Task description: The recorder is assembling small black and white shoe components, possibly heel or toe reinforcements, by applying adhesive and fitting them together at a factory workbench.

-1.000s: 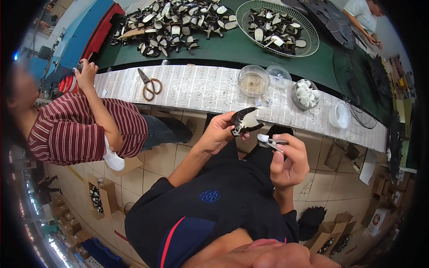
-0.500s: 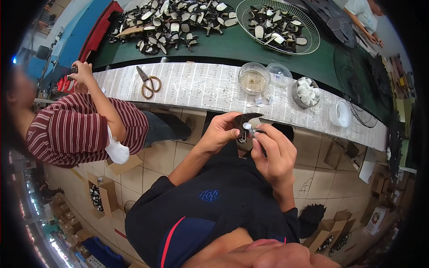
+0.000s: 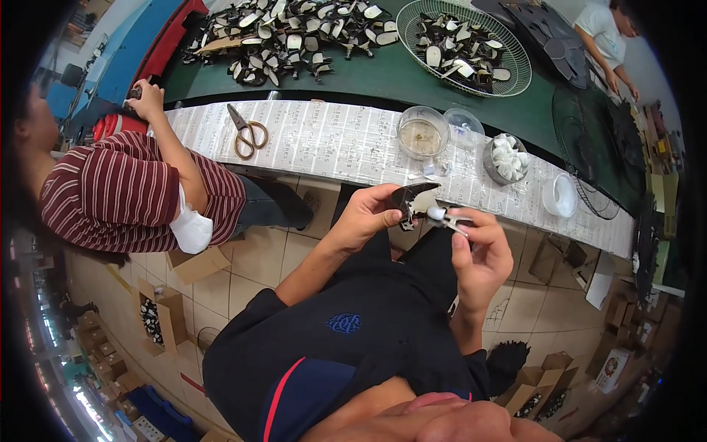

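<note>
My left hand point(image 3: 366, 218) is closed on a black piece with a pale inner face and straps, which looks like a shoe upper point(image 3: 406, 196). It is held up in front of me near the table edge. Just to its right, my right hand point(image 3: 482, 254) pinches a small silver clip point(image 3: 458, 222). A white wad point(image 3: 436, 213) sits in the clip's tip, close beside the upper; whether they touch I cannot tell. Beyond my hands stand a clear round dish point(image 3: 423, 149) with a little liquid and a metal tin point(image 3: 505, 174) of white wads.
Scissors point(image 3: 246, 135) lie on the paper-covered table strip point(image 3: 324, 136). A clear tub point(image 3: 559, 196) stands at its right. Many similar black pieces point(image 3: 294, 43) are heaped on the green surface, others in a wire basket point(image 3: 524, 74). A co-worker in a striped shirt point(image 3: 125, 190) is close on the left.
My right hand has drawn back to the right and slightly down from the upper, taking the clip and its white wad along. My left hand holds nearly still.
</note>
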Demonstrator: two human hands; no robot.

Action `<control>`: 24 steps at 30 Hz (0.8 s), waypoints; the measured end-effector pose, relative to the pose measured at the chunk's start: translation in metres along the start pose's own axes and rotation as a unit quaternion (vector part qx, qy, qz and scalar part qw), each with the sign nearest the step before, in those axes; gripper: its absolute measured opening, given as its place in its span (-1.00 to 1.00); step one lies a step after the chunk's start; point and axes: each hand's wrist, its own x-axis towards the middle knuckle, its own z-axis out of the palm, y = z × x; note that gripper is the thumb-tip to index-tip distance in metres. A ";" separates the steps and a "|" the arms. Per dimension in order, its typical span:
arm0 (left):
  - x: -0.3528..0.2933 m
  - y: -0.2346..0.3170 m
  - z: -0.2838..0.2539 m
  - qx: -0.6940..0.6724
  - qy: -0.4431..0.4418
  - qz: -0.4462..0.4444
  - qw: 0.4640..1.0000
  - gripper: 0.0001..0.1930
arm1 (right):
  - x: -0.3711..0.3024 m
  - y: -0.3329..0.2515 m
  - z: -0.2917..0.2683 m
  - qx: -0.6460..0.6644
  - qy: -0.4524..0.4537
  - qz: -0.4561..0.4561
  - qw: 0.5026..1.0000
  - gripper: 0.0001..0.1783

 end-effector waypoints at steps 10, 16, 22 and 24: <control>-0.002 0.000 0.007 -0.012 0.014 -0.033 0.999 -0.75 | 0.002 0.026 -0.006 -0.165 -0.008 -0.065 0.984 -0.85; -0.002 0.001 0.013 -0.006 0.026 -0.035 0.999 -0.76 | -0.001 0.026 -0.009 -0.162 -0.050 -0.071 0.983 -0.87; -0.001 0.004 0.012 0.020 0.012 -0.052 0.998 -0.71 | 0.006 0.022 -0.009 -0.182 -0.073 -0.086 0.977 -0.88; 0.000 0.004 0.013 0.022 0.006 -0.044 0.999 -0.72 | 0.007 0.024 -0.007 -0.200 -0.056 -0.102 0.973 -0.85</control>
